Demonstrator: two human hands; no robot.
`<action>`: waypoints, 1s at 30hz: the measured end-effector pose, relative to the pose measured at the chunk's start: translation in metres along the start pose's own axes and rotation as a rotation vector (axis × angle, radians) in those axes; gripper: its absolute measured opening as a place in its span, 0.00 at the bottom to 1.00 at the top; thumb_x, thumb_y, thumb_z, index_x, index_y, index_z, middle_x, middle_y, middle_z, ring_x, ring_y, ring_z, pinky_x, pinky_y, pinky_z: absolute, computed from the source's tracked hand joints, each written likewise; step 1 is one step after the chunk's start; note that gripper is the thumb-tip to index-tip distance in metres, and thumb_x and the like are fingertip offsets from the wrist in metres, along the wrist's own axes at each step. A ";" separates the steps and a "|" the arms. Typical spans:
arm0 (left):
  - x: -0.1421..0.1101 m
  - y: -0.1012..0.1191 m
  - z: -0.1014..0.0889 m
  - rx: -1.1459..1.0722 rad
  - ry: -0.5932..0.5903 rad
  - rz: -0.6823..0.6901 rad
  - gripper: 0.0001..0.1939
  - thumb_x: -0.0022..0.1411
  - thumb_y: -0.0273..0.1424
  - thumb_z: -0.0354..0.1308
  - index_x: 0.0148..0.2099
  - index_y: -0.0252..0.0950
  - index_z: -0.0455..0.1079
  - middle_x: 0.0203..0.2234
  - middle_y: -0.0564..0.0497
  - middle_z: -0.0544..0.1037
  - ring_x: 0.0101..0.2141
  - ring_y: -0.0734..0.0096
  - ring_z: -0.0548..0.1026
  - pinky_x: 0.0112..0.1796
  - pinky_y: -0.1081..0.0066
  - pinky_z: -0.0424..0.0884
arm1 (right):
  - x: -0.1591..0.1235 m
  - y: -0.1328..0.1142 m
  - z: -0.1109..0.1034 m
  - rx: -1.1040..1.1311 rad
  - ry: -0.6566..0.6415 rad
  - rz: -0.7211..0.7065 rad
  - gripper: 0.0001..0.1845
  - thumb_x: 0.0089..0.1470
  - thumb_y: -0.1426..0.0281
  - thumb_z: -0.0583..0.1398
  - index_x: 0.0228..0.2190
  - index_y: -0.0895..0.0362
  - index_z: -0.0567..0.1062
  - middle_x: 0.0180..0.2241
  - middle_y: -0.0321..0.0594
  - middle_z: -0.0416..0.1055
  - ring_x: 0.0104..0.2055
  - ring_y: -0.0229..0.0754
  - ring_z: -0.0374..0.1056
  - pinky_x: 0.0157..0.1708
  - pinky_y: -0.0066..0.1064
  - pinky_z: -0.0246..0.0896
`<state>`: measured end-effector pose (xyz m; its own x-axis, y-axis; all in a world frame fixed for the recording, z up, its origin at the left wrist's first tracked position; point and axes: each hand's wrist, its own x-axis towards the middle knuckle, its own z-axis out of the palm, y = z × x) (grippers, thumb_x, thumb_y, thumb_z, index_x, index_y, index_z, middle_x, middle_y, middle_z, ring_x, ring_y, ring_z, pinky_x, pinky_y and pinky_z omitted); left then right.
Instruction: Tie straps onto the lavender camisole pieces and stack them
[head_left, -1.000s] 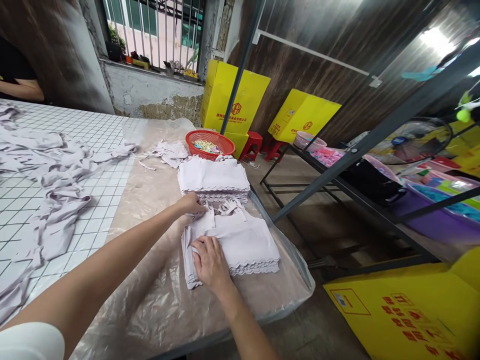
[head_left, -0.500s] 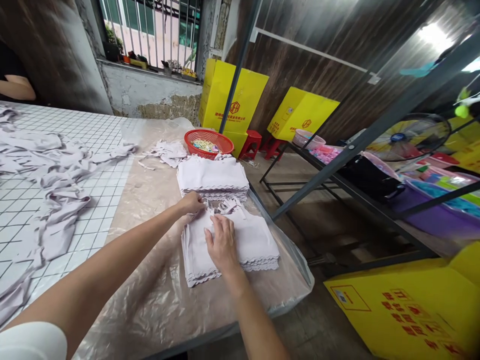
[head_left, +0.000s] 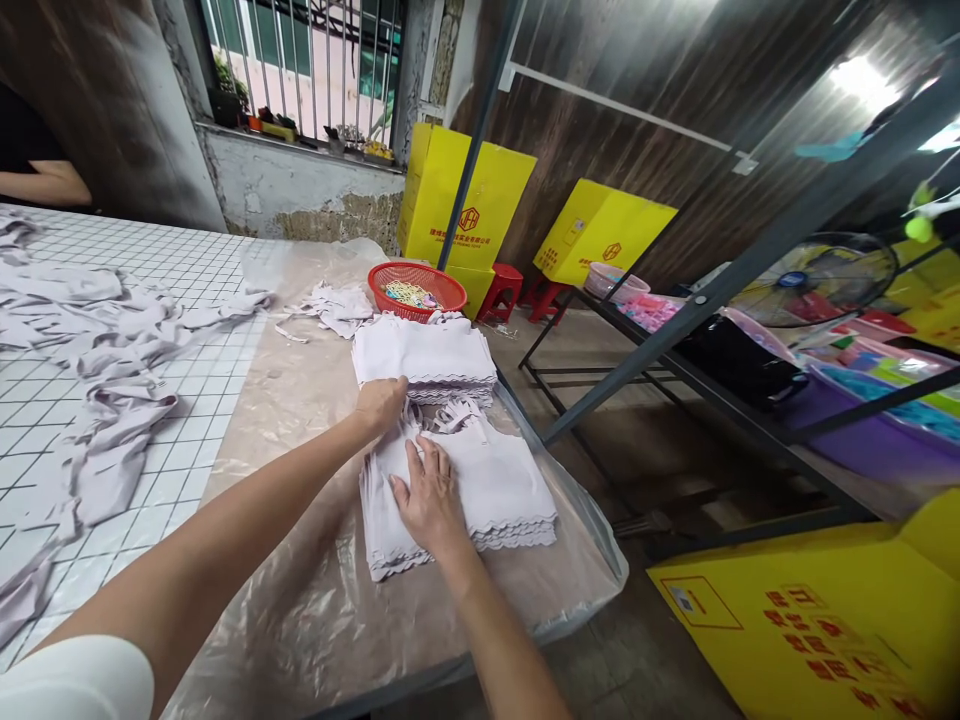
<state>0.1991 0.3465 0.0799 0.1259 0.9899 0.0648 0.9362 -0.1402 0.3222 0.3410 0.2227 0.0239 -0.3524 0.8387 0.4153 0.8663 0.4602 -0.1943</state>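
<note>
Two stacks of pale lilac garments with wavy-cut edges lie on the plastic-covered table, the near stack (head_left: pixel 510 480) in front of the far stack (head_left: pixel 420 345). My left hand (head_left: pixel 381 405) is closed at the near stack's upper left corner, pinching a garment by its thin straps; its fingertips are partly hidden. Flat on top of the near stack rests my right hand (head_left: pixel 429 495), fingers spread, holding nothing. Loose straps (head_left: pixel 457 412) bunch up between the two stacks.
A red basket (head_left: pixel 416 290) with small colourful pieces stands behind the stacks. Loose lilac garments (head_left: pixel 124 430) spread over the tiled-pattern cloth at left. Right of the table are a metal rack (head_left: pixel 637 385) and a yellow box (head_left: pixel 810 600). A person's arm (head_left: pixel 49 183) shows far left.
My left hand has turned and shifted slightly, still closed at the stack's corner. My right hand has slid a little left and toward me across the top garment.
</note>
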 end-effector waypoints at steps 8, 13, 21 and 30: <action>0.015 -0.011 -0.036 -0.067 -0.039 0.015 0.17 0.60 0.25 0.57 0.52 0.33 0.71 0.42 0.41 0.80 0.43 0.57 0.77 0.40 0.68 0.69 | 0.001 -0.001 -0.003 0.004 -0.025 0.002 0.28 0.63 0.61 0.56 0.60 0.60 0.64 0.59 0.55 0.64 0.62 0.57 0.56 0.59 0.52 0.56; 0.025 -0.022 -0.066 -0.213 -0.394 0.184 0.06 0.44 0.30 0.69 0.26 0.35 0.76 0.21 0.55 0.77 0.27 0.70 0.74 0.29 0.76 0.65 | 0.001 -0.002 -0.007 0.025 -0.018 0.003 0.26 0.64 0.61 0.55 0.60 0.58 0.66 0.59 0.54 0.64 0.62 0.56 0.57 0.59 0.50 0.56; 0.020 -0.038 -0.073 -0.866 -0.730 0.288 0.20 0.48 0.46 0.69 0.24 0.31 0.77 0.24 0.45 0.79 0.31 0.66 0.74 0.34 0.72 0.68 | 0.002 -0.001 -0.007 0.047 0.001 0.004 0.26 0.63 0.61 0.55 0.59 0.58 0.67 0.58 0.54 0.64 0.61 0.56 0.57 0.58 0.51 0.57; 0.019 -0.034 -0.036 -1.131 -0.393 0.191 0.38 0.51 0.64 0.54 0.12 0.38 0.51 0.17 0.48 0.68 0.26 0.67 0.71 0.31 0.67 0.70 | 0.000 0.001 -0.004 0.101 0.070 0.014 0.33 0.63 0.60 0.54 0.64 0.62 0.58 0.60 0.56 0.63 0.62 0.55 0.58 0.60 0.50 0.56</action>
<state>0.1582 0.3694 0.1044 0.5050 0.8627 -0.0267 0.1014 -0.0286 0.9944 0.3435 0.2219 0.0270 -0.3119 0.8247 0.4718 0.8295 0.4785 -0.2880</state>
